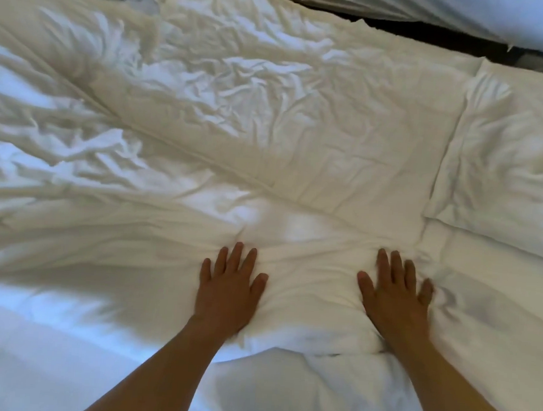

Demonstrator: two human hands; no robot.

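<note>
from my feed the bed [15, 364] fills nearly the whole view, its smooth white sheet bare at the near left. a white duvet [237, 123] lies rumpled across it, most creased toward the far left, with one long fold running diagonally. a white pillow [505, 162] lies flat at the right, touching the duvet; whether it overlaps, i cannot tell.

White pillow [505, 162] at right, white bedding [485, 18] beyond dark gap [398, 30]

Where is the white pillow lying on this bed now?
In the head view, the pillow lies at the right side, beyond the right hand and next to the wrinkled duvet.
</note>
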